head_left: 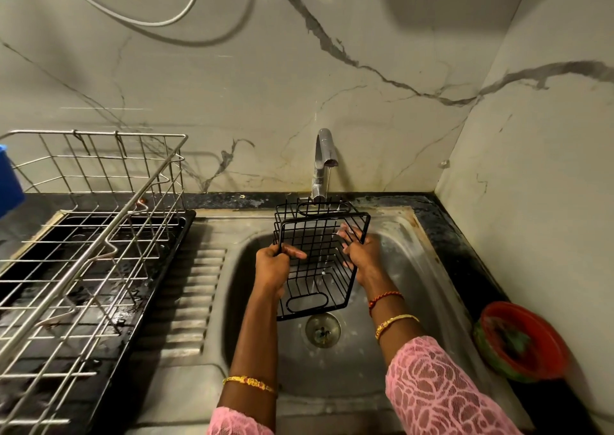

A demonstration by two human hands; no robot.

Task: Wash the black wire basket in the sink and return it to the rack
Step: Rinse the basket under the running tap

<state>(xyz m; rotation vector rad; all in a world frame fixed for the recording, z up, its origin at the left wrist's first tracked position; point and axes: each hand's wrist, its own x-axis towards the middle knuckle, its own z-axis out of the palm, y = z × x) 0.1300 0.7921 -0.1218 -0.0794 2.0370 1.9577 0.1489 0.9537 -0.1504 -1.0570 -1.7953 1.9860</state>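
Mid-wash. Black wire basket (319, 261) is held over the sink (415, 268), tilted, open side toward the camera, directly under the running tap (324, 165); water falls through the wires between the two grips. Left hand (274, 265) grip: fingers curled round the basket's left rim, clamped on it. Right hand (360, 252) grip: fingers spread straighter against the right side wall, pressing rather than wrapping. Drain (323, 330) sits just below the grips. Rinse underway; no soap or sponge visible, so can't tell if scrubbing is done. Left to do: finish rinsing, then carry the basket to the rack (83, 235), well left of the left grip on the tabletop.
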